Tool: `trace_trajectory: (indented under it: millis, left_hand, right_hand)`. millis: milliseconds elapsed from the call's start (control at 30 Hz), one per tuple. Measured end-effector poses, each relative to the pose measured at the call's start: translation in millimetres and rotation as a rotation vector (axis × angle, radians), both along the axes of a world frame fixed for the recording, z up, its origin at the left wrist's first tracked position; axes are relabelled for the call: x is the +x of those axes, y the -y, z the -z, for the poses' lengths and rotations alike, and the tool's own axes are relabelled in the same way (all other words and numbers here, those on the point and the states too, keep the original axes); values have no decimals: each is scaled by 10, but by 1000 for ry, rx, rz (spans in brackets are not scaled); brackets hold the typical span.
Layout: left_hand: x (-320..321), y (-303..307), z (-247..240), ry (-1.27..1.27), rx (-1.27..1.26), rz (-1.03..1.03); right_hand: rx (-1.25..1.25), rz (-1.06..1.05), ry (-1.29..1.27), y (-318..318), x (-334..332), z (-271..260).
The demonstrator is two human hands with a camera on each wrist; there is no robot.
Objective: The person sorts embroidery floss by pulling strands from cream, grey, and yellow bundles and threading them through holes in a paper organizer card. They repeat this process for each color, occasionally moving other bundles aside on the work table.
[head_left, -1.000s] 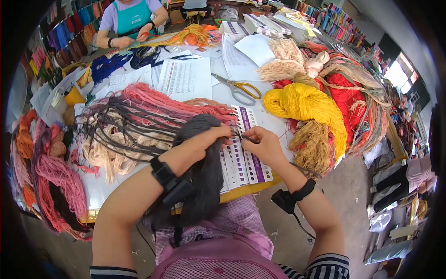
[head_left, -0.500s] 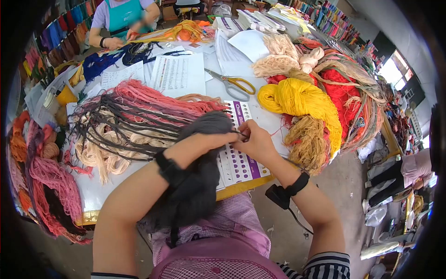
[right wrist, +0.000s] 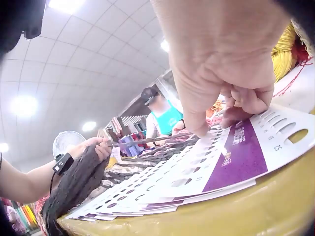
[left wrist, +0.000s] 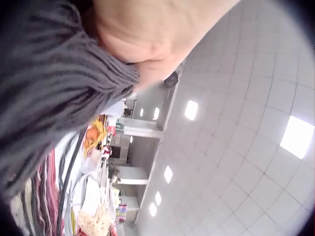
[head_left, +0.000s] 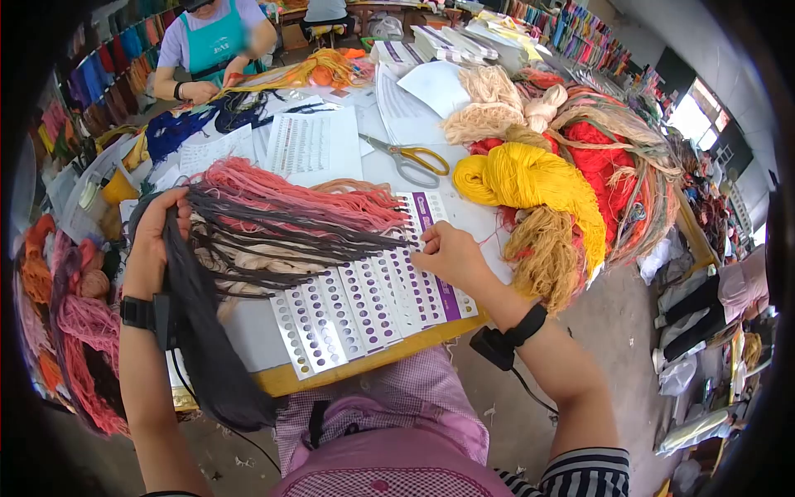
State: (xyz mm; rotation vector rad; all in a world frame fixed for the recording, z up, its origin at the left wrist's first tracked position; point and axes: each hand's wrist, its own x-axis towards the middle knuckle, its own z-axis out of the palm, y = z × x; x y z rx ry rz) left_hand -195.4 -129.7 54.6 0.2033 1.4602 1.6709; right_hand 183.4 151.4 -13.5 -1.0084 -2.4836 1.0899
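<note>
A thick skein of dark grey thread (head_left: 195,323) hangs over the left hand (head_left: 161,224), which grips it at the table's left side and lets its tail drop past the front edge. In the left wrist view the skein (left wrist: 59,103) fills much of the left side. From it a strand stretches across to the punched thread card (head_left: 447,300) with a purple stripe. There the right hand (head_left: 454,255) has its fingers curled down at the card's holes, holding the strand's end; its fingertips (right wrist: 236,115) are right on the card. Several dark grey lengths (head_left: 315,236) lie looped from the cards.
More punched cards (head_left: 319,323) overlap along the table's front edge. Pink thread (head_left: 290,186) lies behind them. Scissors (head_left: 410,159), printed sheets (head_left: 313,137) and a yellow skein (head_left: 538,186) lie farther back. Another person (head_left: 214,50) handles thread at the far left.
The left hand has swung from beside the right hand far to the left, carrying the grey skein and uncovering the cards. The right hand has stayed at the card.
</note>
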Motion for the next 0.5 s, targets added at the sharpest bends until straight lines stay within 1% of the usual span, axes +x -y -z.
trace_trajectory:
  millis: [67, 100, 167, 200, 233, 267, 300, 333, 367, 433, 467, 500]
  left_hand:
    - [-168, 131, 50, -131, -27, -255]
    - [-169, 195, 54, -137, -11, -262]
    - [54, 293, 12, -230, 85, -432]
    - [193, 353, -59, -309, 85, -411]
    - [464, 373, -220, -388, 97, -333]
    - [752, 364, -322, -459, 189, -178]
    - [1048, 349, -418, -527, 267, -18]
    - [1355, 341, -557, -737, 227, 158]
    - [1643, 342, -703, -944, 178, 336]
    - [2080, 350, -958, -1427, 37, 516]
    - [2257, 351, -1057, -1430, 63, 529]
    - [2364, 376, -1118, -1433, 89, 543]
  right_hand:
    - [40, 6, 4, -4, -10, 38]
    - [70, 17, 9, -12, -16, 55]
    - [138, 3, 17, 12, 4, 11]
    - [98, -16, -82, 48, 18, -47]
    - [57, -41, -178, 75, 6, -118]
    - [-75, -117, -279, 233, -13, -337]
    - [-221, -241, -401, 402, -83, -486]
    - [-376, -366, -516, 602, -169, -597]
    - [-552, -523, -580, 818, -282, -714]
    - [-554, -808, -675, 1254, -505, -806]
    - [-729, -961, -701, 1517, -573, -863]
    - [-845, -958, -687, 1772, -586, -824]
